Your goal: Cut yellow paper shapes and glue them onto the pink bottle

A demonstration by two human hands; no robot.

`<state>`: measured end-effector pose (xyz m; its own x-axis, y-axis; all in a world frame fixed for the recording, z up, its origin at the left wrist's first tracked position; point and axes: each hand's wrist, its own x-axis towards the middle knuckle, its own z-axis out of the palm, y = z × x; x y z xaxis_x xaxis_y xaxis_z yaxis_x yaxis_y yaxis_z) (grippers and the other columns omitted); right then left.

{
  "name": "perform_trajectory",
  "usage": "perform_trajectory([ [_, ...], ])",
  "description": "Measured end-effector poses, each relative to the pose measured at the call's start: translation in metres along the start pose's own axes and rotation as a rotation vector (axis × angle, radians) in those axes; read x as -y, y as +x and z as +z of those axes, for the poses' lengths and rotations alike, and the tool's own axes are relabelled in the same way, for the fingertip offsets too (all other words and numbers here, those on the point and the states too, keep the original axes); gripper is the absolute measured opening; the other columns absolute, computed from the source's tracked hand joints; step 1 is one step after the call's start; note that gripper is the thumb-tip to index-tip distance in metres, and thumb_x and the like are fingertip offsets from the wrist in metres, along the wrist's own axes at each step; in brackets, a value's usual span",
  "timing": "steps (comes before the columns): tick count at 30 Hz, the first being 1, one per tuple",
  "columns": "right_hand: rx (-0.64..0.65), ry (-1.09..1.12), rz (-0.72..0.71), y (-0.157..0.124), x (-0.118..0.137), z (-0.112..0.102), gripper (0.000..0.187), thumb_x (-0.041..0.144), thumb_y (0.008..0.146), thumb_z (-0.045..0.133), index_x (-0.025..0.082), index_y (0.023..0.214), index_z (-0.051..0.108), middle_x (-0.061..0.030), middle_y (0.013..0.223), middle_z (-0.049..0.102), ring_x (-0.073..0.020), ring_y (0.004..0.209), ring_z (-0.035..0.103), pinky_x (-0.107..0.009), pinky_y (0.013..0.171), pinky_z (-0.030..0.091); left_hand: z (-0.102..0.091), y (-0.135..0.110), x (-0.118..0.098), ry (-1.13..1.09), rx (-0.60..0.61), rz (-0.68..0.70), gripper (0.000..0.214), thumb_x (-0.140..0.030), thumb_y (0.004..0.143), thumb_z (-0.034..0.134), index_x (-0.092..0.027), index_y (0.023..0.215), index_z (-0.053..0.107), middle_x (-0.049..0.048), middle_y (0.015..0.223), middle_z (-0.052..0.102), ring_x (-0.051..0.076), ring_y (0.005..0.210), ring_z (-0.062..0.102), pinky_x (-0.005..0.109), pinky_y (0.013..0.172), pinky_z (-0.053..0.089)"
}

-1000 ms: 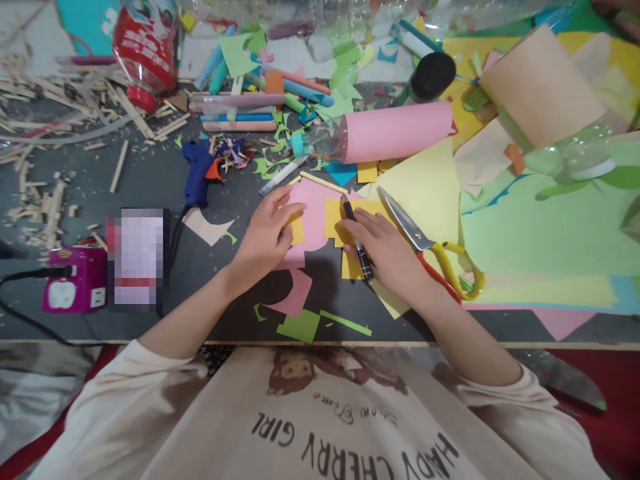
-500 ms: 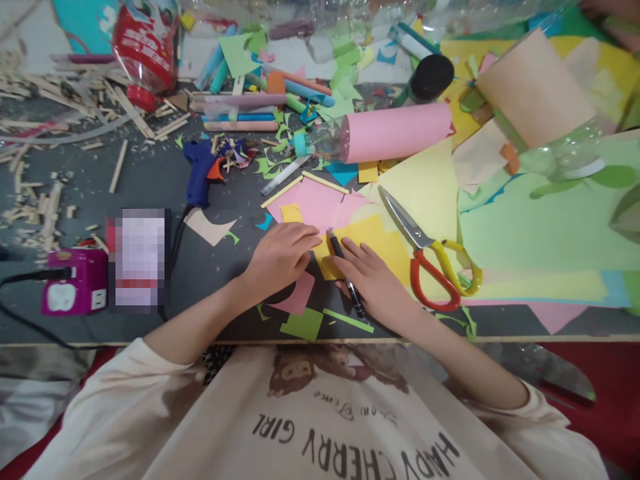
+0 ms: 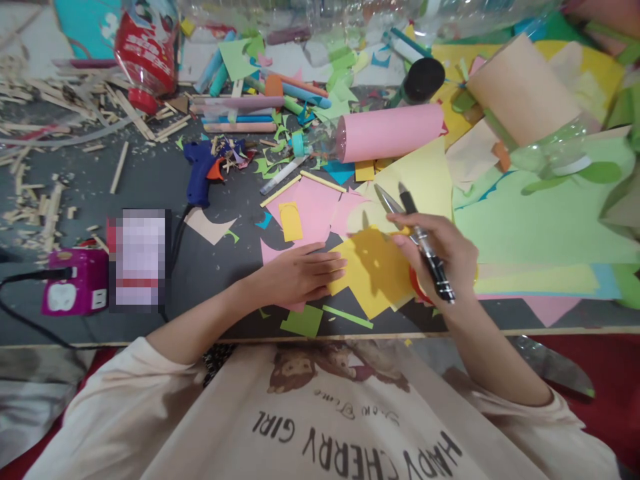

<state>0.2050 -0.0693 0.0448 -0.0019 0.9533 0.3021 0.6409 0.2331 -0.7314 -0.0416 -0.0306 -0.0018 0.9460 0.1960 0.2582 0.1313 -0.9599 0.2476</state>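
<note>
My left hand (image 3: 300, 275) lies flat with fingers stretched out, pressing the left edge of a yellow paper piece (image 3: 373, 270) on the dark table. My right hand (image 3: 440, 257) is raised over the scissors (image 3: 390, 203), fingers curled round a black pen (image 3: 425, 247) whose tip points up and away. Only the scissors' blades and a bit of red handle show from under that hand. A small yellow cut-out (image 3: 291, 221) rests on pink paper (image 3: 310, 207) just beyond my left hand.
A blue glue gun (image 3: 200, 170) and a pink power strip (image 3: 75, 290) lie at the left. A pink paper roll (image 3: 390, 130), coloured sheets, paper scraps and wood sticks (image 3: 55, 113) crowd the back and right. The table's front edge (image 3: 150, 341) runs near my body.
My right hand lifted off the yellow paper and moved right, over the scissors, still with the pen. My left hand slid right and flattened on the paper, leaving the small yellow cut-out uncovered.
</note>
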Motion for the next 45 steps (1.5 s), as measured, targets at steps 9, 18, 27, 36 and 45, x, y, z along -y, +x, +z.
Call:
perform_trajectory([
  [9,0.178,-0.158,-0.269,0.04,0.003,0.046,0.025,0.029,0.1,0.047,0.02,0.104,0.07,-0.0104,0.103,0.074,-0.0268,0.097,0.068,-0.042,0.083,0.054,-0.02,-0.006,0.016,-0.188,-0.297,-0.381,0.023,-0.014,0.09,0.048,-0.021,0.078,0.067,0.0027,0.081,0.076,0.016,0.082,0.071,0.032,0.08,0.057],
  [18,0.385,-0.18,-0.315,0.038,-0.018,0.066,0.023,0.026,0.098,0.048,0.019,0.111,0.065,-0.0129,0.101,0.071,-0.0284,0.099,0.063,-0.045,0.089,0.051,-0.012,-0.009,0.029,0.021,-0.176,-0.674,0.035,-0.016,0.092,0.043,-0.022,0.106,0.075,0.0045,0.118,0.075,0.021,0.11,0.07,0.042,0.106,0.052],
  [27,0.553,-0.152,-0.284,0.036,-0.022,0.061,0.034,0.012,0.096,0.041,0.022,0.123,0.06,-0.0138,0.125,0.069,-0.0281,0.126,0.059,-0.054,0.106,0.047,-0.012,-0.01,0.033,-0.043,-0.104,-0.567,0.031,-0.021,0.097,0.045,-0.02,0.116,0.07,0.0088,0.123,0.072,0.023,0.121,0.064,0.044,0.108,0.05],
  [36,0.542,-0.074,-0.275,0.037,-0.022,0.059,0.029,0.019,0.098,0.043,0.021,0.121,0.06,-0.0143,0.124,0.07,-0.0292,0.123,0.061,-0.054,0.103,0.048,-0.007,-0.015,0.034,-0.012,-0.13,-0.537,0.031,-0.019,0.098,0.045,-0.02,0.12,0.067,0.0105,0.128,0.069,0.023,0.125,0.061,0.045,0.111,0.047],
  [45,0.558,-0.038,-0.281,0.038,-0.025,0.059,0.031,0.019,0.098,0.043,0.024,0.123,0.06,-0.0119,0.128,0.068,-0.0276,0.124,0.06,-0.054,0.103,0.048,-0.01,-0.013,0.035,-0.062,-0.085,-0.579,0.033,-0.02,0.098,0.043,-0.025,0.12,0.067,0.008,0.132,0.067,0.023,0.129,0.059,0.047,0.112,0.046],
])
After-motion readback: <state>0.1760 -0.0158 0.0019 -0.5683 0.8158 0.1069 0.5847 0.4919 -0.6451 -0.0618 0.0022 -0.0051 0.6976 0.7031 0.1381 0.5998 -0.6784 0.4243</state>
